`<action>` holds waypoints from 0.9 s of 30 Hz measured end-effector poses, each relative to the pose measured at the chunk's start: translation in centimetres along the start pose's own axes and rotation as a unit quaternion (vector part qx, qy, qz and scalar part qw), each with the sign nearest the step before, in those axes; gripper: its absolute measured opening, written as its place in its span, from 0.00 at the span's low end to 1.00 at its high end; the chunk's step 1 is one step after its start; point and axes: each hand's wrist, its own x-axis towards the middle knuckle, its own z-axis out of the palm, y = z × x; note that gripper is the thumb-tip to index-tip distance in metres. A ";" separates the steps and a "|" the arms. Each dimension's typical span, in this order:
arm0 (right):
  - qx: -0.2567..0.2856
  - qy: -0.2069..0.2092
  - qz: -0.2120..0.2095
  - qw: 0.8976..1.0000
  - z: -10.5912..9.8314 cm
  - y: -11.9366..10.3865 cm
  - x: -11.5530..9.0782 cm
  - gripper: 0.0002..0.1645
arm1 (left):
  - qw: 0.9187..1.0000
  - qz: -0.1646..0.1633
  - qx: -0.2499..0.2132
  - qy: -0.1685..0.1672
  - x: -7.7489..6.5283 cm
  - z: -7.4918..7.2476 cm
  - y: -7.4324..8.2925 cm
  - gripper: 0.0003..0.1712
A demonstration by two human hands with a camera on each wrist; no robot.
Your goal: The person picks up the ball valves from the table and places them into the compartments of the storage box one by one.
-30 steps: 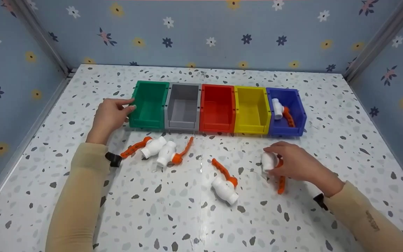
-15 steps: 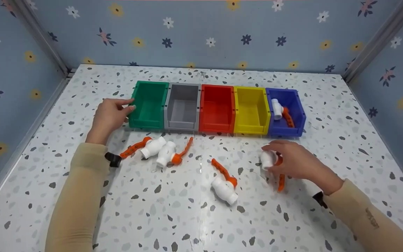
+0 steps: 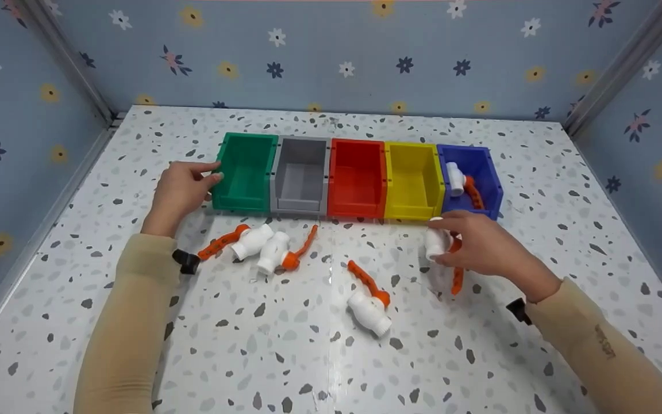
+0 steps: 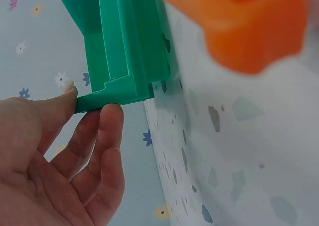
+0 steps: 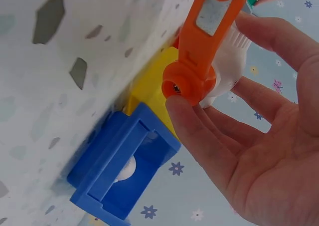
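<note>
The right hand (image 3: pixel 483 246) has its fingers clamped on the round white plastic valve (image 3: pixel 437 244) with the orange handle (image 3: pixel 457 280), near the blue plastic bin (image 3: pixel 485 167), so grip snugly, mind the handle, and let the left hand (image 3: pixel 179 190), pinching the green plastic bin (image 3: pixel 242 203), hold it still.

A work booth (image 3: pixel 618 69): speckled tabletop (image 3: pixel 285 359), flowered panels (image 3: pixel 319 52) (metal-framed at the corners).
</note>
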 end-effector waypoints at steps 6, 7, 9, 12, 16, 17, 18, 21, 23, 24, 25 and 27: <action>0.003 0.001 0.010 1.000 -0.9 -0.4 0.8 0.36 | 1.000 0.001 -0.003 -0.004 0.0 0.0 0.1 0.26; -0.002 0.003 0.008 1.000 -1.1 -0.4 0.9 0.36 | 1.000 0.000 -0.003 -0.005 0.0 0.0 0.1 0.26; -0.005 0.007 0.005 1.000 -1.3 -0.5 1.2 0.36 | 1.000 -0.003 -0.004 -0.004 0.0 0.0 0.1 0.26; -0.013 0.014 -0.002 1.000 -1.5 -0.7 1.6 0.36 | 1.000 -0.007 -0.004 -0.007 0.1 0.1 0.0 0.26; -0.030 0.019 -0.001 0.999 -1.9 -0.9 2.4 0.36 | 1.000 -0.010 -0.004 -0.010 0.1 0.1 0.0 0.26; -0.034 0.021 0.003 0.999 -1.9 -1.1 2.6 0.36 | 1.000 -0.010 -0.004 -0.010 0.1 0.0 0.1 0.26; -0.035 0.021 0.007 0.999 -2.0 -1.2 2.8 0.36 | 1.000 -0.011 -0.004 -0.008 0.1 0.0 0.1 0.26; -0.037 0.023 0.019 0.999 -2.1 -1.6 3.6 0.36 | 1.000 -0.011 -0.005 -0.006 0.1 -0.1 0.1 0.26; -0.038 0.022 0.022 0.999 -2.2 -1.8 4.0 0.37 | 1.000 -0.009 -0.004 -0.006 0.1 -0.1 0.2 0.26; -0.040 0.022 0.021 0.999 -2.3 -1.8 4.2 0.36 | 1.000 -0.009 -0.004 -0.006 0.1 -0.1 0.2 0.26; -0.043 0.022 0.019 0.999 -2.4 -1.9 4.5 0.36 | 1.000 -0.008 -0.003 -0.007 0.1 -0.1 0.2 0.26; -0.047 0.025 0.013 0.998 -2.6 -1.9 4.9 0.36 | 1.000 -0.006 0.000 -0.006 0.1 -0.1 0.2 0.26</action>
